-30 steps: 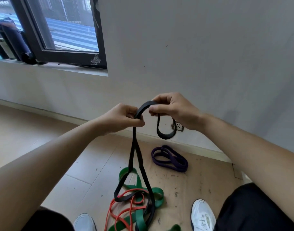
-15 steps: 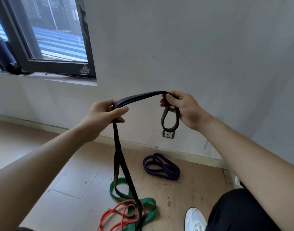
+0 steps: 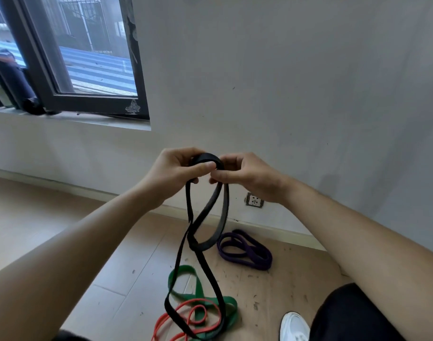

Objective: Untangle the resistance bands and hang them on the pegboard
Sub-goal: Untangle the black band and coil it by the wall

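While the black band (image 3: 192, 242) is pinched at its top by left hand (image 3: 173, 174) and right hand (image 3: 247, 177), its length is hung straight below, crossed 1 time.

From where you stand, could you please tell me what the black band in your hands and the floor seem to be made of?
The black band is probably rubber or latex, matte with a faint sheen; the flat strip droops limply into soft loops. The floor looks like pale wood-look planks, perhaps laminate or vinyl; straight seams show, and the surface is scuffed.
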